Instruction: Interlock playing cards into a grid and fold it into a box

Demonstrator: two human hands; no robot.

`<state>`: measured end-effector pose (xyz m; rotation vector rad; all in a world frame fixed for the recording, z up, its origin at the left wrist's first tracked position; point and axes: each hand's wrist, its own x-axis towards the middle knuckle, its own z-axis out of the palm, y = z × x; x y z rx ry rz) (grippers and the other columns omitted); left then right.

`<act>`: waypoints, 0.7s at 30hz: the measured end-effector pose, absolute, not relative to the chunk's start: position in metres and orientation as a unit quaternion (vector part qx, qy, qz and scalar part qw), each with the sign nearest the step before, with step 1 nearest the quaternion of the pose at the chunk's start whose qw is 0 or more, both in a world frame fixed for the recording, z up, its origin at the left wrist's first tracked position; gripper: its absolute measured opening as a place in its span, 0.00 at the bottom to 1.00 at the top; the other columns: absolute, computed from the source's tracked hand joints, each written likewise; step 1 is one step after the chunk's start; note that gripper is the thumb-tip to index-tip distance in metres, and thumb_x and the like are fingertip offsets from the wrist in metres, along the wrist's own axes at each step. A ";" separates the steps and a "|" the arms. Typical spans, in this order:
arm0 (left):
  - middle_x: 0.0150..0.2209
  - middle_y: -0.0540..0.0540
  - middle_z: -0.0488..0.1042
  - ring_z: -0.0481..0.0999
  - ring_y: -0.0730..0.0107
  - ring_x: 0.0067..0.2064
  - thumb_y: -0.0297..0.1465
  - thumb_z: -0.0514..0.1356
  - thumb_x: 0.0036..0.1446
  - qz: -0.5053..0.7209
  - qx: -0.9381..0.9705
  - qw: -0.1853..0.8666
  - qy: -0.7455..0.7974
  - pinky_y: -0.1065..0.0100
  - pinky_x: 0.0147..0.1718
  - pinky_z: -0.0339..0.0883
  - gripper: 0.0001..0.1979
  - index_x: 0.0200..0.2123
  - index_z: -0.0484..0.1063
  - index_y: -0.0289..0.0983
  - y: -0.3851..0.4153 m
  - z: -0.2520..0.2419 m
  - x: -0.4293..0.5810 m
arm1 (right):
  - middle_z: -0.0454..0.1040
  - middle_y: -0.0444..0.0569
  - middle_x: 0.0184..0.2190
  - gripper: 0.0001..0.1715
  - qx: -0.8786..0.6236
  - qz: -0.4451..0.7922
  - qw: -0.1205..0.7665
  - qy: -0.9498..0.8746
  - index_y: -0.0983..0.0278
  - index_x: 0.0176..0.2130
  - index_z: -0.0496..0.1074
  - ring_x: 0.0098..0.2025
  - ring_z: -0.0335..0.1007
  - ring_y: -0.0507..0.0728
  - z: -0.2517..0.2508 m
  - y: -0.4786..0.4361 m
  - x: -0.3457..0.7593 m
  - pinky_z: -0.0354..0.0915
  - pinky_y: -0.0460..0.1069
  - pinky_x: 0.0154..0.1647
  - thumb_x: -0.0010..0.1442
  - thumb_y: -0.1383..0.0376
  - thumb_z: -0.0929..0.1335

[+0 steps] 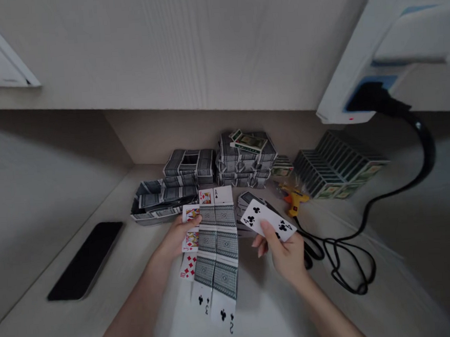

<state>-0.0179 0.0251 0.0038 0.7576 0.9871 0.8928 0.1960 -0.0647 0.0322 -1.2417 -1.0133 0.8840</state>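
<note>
My left hand (176, 236) grips the left side of a panel of joined playing cards (217, 243), its thumb on the front. The panel shows grey patterned backs in the middle, with a king and an ace face up at the top, a jack and a ten of diamonds along the left, and clubs at the bottom. My right hand (280, 244) pinches a four of clubs (257, 213), thumb on its face, to the right of the panel and apart from it. Behind that card lies a loose pile of cards (247, 199), partly hidden.
Card-built boxes (188, 163) and a taller card stack (245, 159) topped by a card packet (250, 142) stand at the back. A yellow glue gun (295, 200) lies by stacked card packs (338, 165). Its black cable (362, 231) loops rightward. A phone (87, 260) lies left.
</note>
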 end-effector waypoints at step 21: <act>0.29 0.44 0.79 0.77 0.58 0.32 0.33 0.69 0.35 0.439 0.371 0.679 0.457 0.63 0.32 0.69 0.20 0.35 0.74 0.32 0.027 0.001 -0.019 | 0.59 0.39 0.08 0.22 -0.592 0.465 0.450 -0.480 0.63 0.18 0.64 0.11 0.51 0.49 0.014 -0.034 0.216 0.48 0.44 0.12 0.48 0.49 0.68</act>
